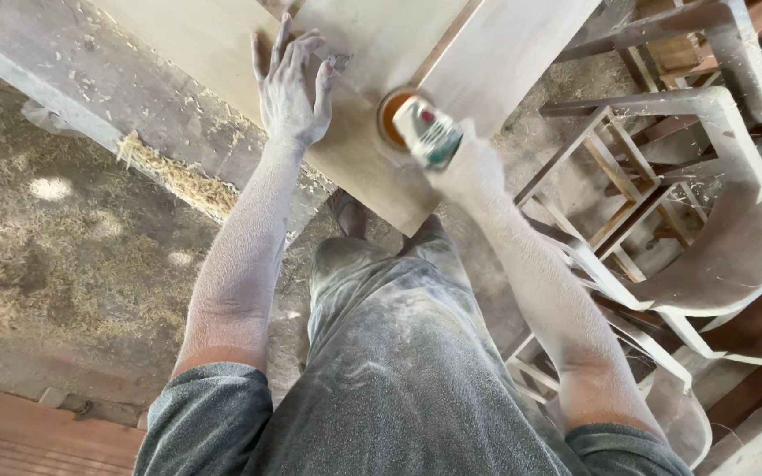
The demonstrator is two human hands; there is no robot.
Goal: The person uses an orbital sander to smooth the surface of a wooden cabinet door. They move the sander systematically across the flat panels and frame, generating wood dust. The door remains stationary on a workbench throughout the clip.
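A pale wooden panel lies flat in front of me, its near corner over my legs. My left hand, coated in white dust, presses flat on the panel with fingers spread. My right hand, equally dusty, grips a power sander with a green and white body. Its round orange sanding disc rests on the panel near the front edge. A second pale board lies alongside on the right, separated by a thin wooden strip.
Unfinished wooden chairs with curved pale backs stand stacked at the right. Sawdust and shavings cover the concrete floor at the left. A reddish wooden plank lies at the lower left. My dusty trousers fill the bottom centre.
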